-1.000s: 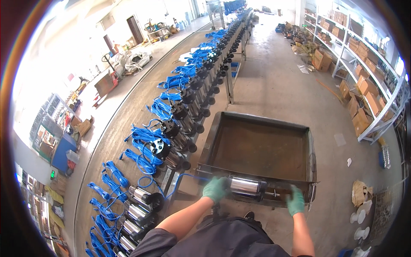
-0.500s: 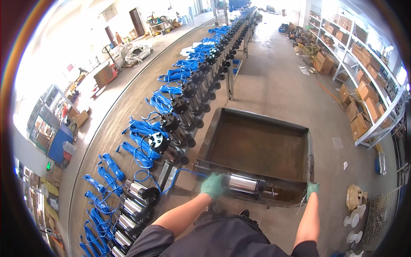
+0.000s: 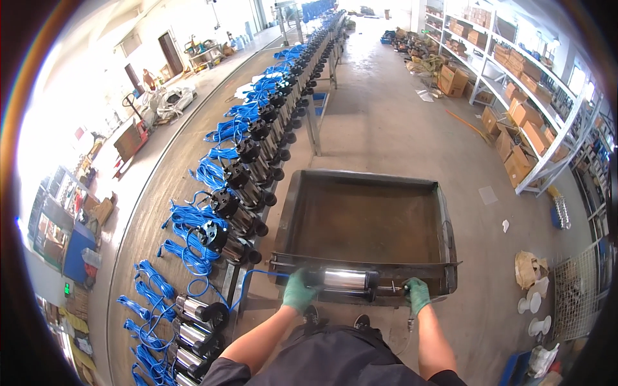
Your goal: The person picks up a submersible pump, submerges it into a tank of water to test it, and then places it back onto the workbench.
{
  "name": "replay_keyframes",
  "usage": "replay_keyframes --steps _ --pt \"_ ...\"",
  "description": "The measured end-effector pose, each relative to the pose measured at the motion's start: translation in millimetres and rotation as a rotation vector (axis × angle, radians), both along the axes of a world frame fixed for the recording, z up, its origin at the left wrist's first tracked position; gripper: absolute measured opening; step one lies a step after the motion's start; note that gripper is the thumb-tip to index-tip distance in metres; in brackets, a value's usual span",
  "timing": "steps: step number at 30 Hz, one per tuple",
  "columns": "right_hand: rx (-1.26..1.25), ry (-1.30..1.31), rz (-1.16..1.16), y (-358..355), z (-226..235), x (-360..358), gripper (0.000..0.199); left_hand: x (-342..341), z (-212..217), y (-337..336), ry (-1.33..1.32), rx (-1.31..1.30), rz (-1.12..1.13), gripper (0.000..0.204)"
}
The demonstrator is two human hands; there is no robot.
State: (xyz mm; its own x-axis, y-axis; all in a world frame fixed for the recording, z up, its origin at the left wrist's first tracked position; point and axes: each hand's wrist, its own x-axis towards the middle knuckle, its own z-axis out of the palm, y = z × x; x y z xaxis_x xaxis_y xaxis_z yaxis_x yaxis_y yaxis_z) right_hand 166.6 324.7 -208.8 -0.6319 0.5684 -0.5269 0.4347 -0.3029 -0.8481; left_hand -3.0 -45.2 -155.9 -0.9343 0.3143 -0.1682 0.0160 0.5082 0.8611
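Note:
A shiny steel cylindrical submersible pump (image 3: 346, 279) lies sideways over the near edge of a dark metal water tank (image 3: 360, 175). My left hand (image 3: 298, 294), in a green glove, is closed around its dark left end, where a blue cable (image 3: 248, 276) runs off to the bench. A thin fitting (image 3: 390, 288) juts from the pump's right end. Close beside it, my gloved right hand (image 3: 418, 294) is wrapped around a small dark tool, mostly covered by the fingers. A metal connector (image 3: 411, 321) and a thin hose hang below that hand.
On the left, a long bench (image 3: 148, 212) carries a row of upright pumps (image 3: 235, 215) with coiled blue cables (image 3: 193, 222). Several pumps (image 3: 193, 334) lie sideways near my left arm. White shelves (image 3: 521, 96) with cardboard boxes (image 3: 518, 164) stand at the right, and white spools (image 3: 531, 302) sit on the floor.
My right hand has moved left from the tank's right corner to the pump's right end, bringing the dark tool and hose. My left hand stays on the pump. The view has shifted.

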Motion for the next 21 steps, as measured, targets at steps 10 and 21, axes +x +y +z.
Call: replay_keyframes --steps 10,21 --pt "-0.256 -0.011 -0.049 -14.1 -3.8 -8.0 0.016 -4.4 8.7 -2.8 -0.144 -0.188 0.068 0.064" --pt "-0.273 -0.058 -0.112 -21.6 -0.1 -20.1 0.028 -22.4 -33.3 -10.1 -0.027 -0.178 0.014 0.056"
